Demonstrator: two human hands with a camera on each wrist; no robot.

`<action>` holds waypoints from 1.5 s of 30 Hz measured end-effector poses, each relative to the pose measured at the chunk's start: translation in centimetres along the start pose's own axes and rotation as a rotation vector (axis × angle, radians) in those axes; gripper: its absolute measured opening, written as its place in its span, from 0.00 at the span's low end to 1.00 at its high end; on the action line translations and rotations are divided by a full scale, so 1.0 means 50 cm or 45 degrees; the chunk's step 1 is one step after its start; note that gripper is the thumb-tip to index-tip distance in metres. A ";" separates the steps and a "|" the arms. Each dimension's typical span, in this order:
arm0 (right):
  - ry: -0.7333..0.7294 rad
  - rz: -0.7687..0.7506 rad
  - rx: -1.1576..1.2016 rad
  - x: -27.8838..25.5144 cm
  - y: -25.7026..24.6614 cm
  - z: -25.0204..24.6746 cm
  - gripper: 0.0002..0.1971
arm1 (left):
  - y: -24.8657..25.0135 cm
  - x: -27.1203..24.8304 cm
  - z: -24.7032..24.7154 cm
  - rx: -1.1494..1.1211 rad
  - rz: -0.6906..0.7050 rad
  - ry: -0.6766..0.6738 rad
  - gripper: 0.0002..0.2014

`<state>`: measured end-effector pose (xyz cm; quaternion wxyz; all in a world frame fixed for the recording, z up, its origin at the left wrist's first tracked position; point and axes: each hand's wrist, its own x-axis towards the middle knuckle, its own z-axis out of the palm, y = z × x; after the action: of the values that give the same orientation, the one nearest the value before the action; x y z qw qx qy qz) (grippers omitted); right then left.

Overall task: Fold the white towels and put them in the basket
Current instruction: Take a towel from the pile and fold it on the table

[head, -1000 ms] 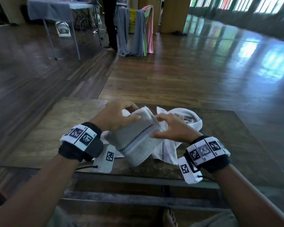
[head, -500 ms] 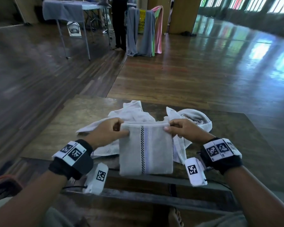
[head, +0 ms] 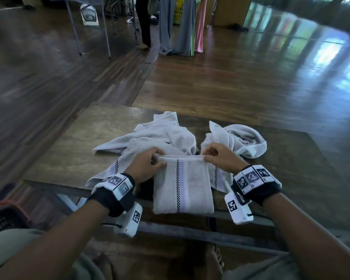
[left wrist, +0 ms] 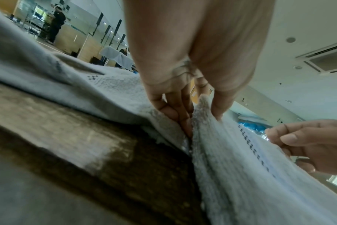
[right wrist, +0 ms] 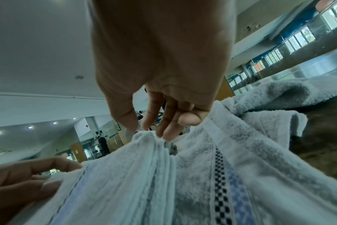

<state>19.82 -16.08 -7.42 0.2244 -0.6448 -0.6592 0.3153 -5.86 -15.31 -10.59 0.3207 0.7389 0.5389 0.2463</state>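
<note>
Folded white towel [head: 183,184] hangs over the near edge of the wooden table [head: 69,158], top corners pinched: left hand [head: 143,167] on the left corner, right hand [head: 220,158] on the right. Unfolded white towels [head: 160,138] lie heaped just behind it. Basket [head: 2,215] sits low at left, well apart.

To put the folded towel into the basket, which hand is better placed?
Probably the left hand. The basket sits low at the person's left side, and this hand already pinches the folded towel. The right hand pinches the other corner, farther away.
</note>
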 end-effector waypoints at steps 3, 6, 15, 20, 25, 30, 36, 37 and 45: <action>-0.137 0.055 -0.101 -0.003 0.002 0.009 0.16 | -0.004 -0.001 0.001 0.013 0.026 0.006 0.11; -0.229 0.072 -0.126 -0.003 0.008 0.018 0.19 | -0.008 -0.002 -0.003 0.006 0.049 0.026 0.11; -0.085 0.067 -0.072 -0.002 -0.007 0.014 0.11 | -0.011 0.004 -0.005 0.030 0.102 0.063 0.11; -0.103 0.178 0.119 -0.007 -0.001 0.019 0.10 | -0.009 0.004 -0.001 0.055 0.114 0.061 0.12; -0.076 0.225 0.132 -0.002 0.012 0.018 0.12 | -0.012 0.006 0.002 0.000 0.074 0.046 0.11; -0.203 0.398 0.165 0.000 0.021 0.021 0.10 | -0.010 0.005 0.004 0.016 0.127 0.065 0.11; 0.083 0.006 -0.176 -0.003 0.021 0.040 0.13 | -0.019 0.018 0.006 0.250 0.347 0.060 0.08; 0.054 -0.036 -0.210 -0.003 0.023 0.040 0.10 | -0.018 0.021 0.006 0.301 0.361 0.041 0.09; -0.104 -0.076 -0.264 -0.008 0.032 0.036 0.09 | -0.012 0.038 0.011 0.390 0.320 0.007 0.05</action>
<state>19.72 -16.73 -9.76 0.1387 -0.6313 -0.7157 0.2646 -5.29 -13.50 -11.35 0.1699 0.8400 0.4743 0.2016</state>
